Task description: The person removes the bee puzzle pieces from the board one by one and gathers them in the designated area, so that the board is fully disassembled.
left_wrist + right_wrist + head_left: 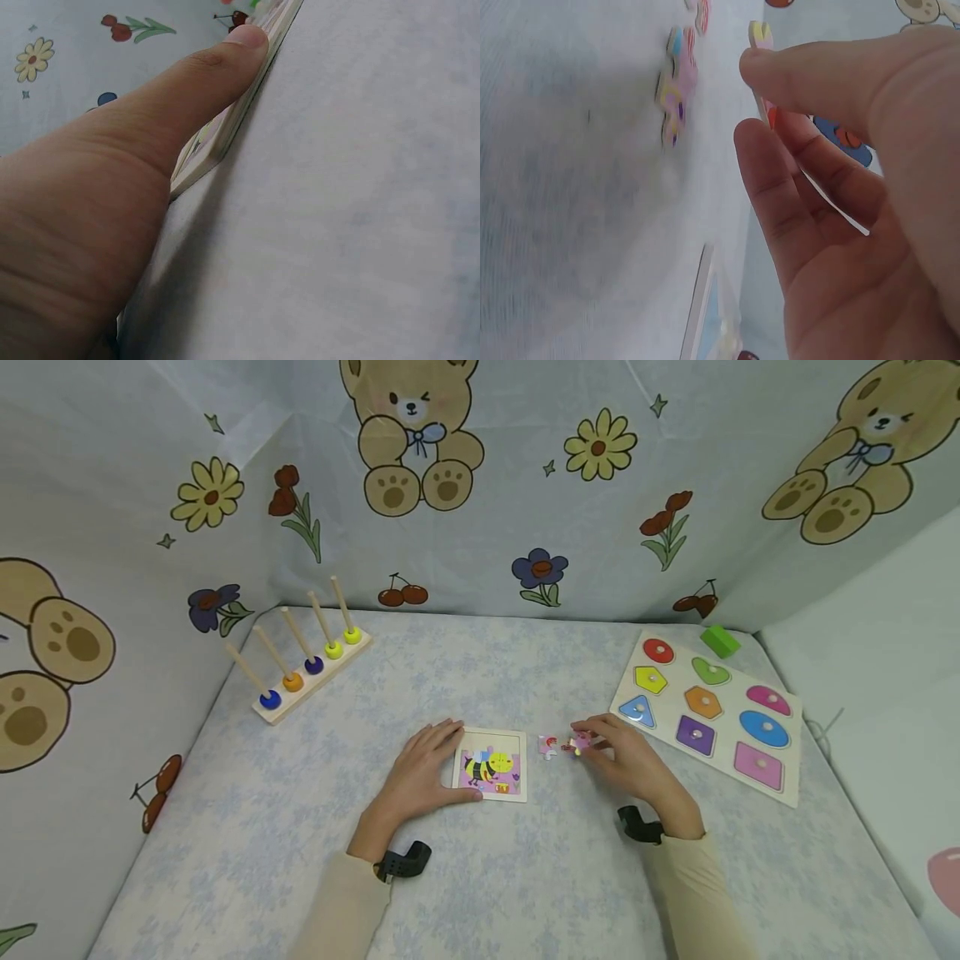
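Observation:
A small wooden puzzle tray (488,736) with a bee picture lies flat on the table. My left hand (423,767) holds it at the left, with the fingers at its upper left corner and the thumb (225,64) along its near edge. Right of the tray, my right hand (626,758) pinches a small jigsaw piece (760,34) between thumb and fingers, above the tabletop. A loose pink jigsaw piece (547,748) lies between the tray and my right hand. In the right wrist view, pink and yellow loose pieces (679,82) lie near the fingertips.
A wooden peg stand (302,692) with coloured rings stands at the back left. At the right lies a shape board (667,703) with coloured knobbed shapes, close to my right hand. Behind it is a green block (720,642). A bear-print cloth (480,560) hangs behind the table.

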